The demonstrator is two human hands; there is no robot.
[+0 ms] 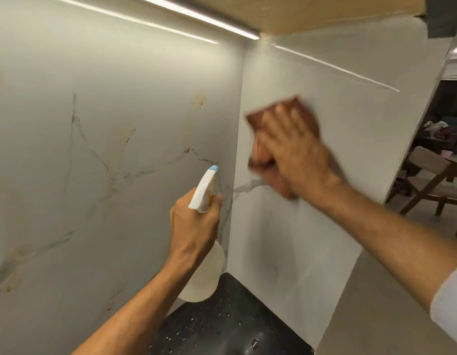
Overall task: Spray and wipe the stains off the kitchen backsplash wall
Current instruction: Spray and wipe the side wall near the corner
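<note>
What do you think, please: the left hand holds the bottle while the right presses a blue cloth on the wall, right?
Nearly: the head view shows a reddish-brown cloth, not blue. The left hand holds the bottle; the right hand presses the cloth on the wall.

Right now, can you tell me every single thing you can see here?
wall: two panels, white with grey veins, meeting in a corner
stains: several, yellow-brown, on the left panel
bottle: one, white with a blue tip, near the corner
cloth: one, red-brown, on the right panel
counter: one, black with wet drops, bottom
cabinet: one, pale wood, top
light: one strip, white, under the cabinet
chair: one, brown wood, far right
left hand: one, grips the bottle
right hand: one, blurred, presses the cloth on the wall
</note>
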